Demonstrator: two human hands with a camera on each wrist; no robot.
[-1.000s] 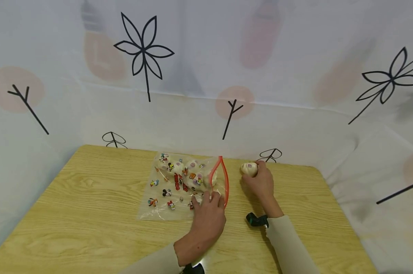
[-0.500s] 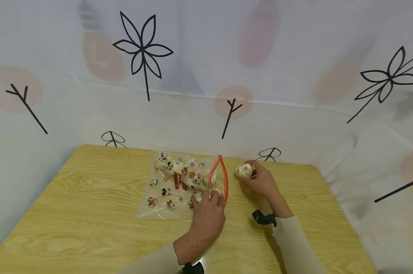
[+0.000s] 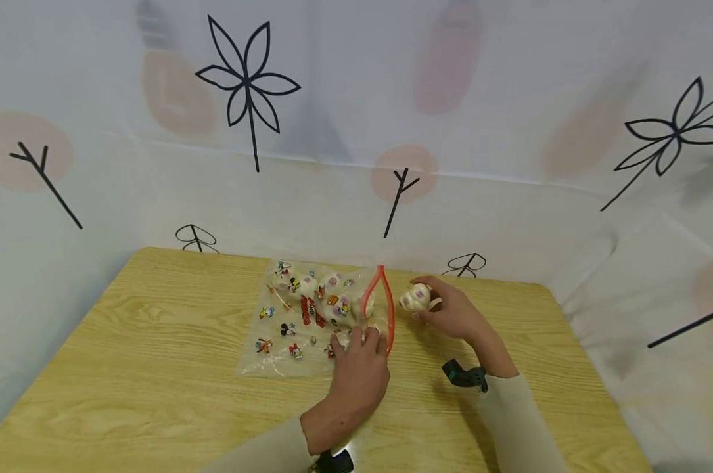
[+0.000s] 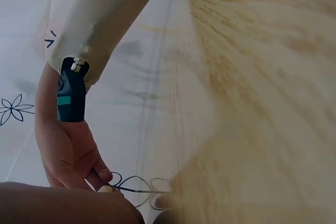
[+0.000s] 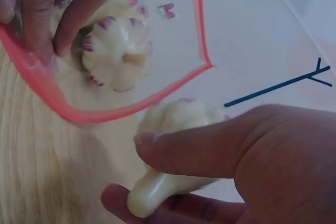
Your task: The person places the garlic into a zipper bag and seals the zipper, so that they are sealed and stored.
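My right hand (image 3: 455,315) holds a cream-white garlic bulb (image 3: 416,297) just right of the bag's mouth. In the right wrist view its thumb lies across the bulb (image 5: 181,116) and the stubby stem points toward the lower left. A clear zip bag (image 3: 273,361) with cartoon prints and a red zip edge (image 3: 390,309) lies on the table, its mouth gaping to the right. Inside are several garlic bulbs (image 5: 115,53). My left hand (image 3: 359,378) grips the bag at the near end of the mouth, fingers at the red edge.
The wooden table (image 3: 155,394) runs back to a white cloth (image 3: 309,203) with plant drawings, which rises behind it and on both sides. Each wrist wears a dark camera mount, such as the right mount (image 3: 464,374).
My right hand has moved a little left toward the bag's mouth with the garlic bulb, which has turned in its fingers. My left hand and the bag have stayed in place.
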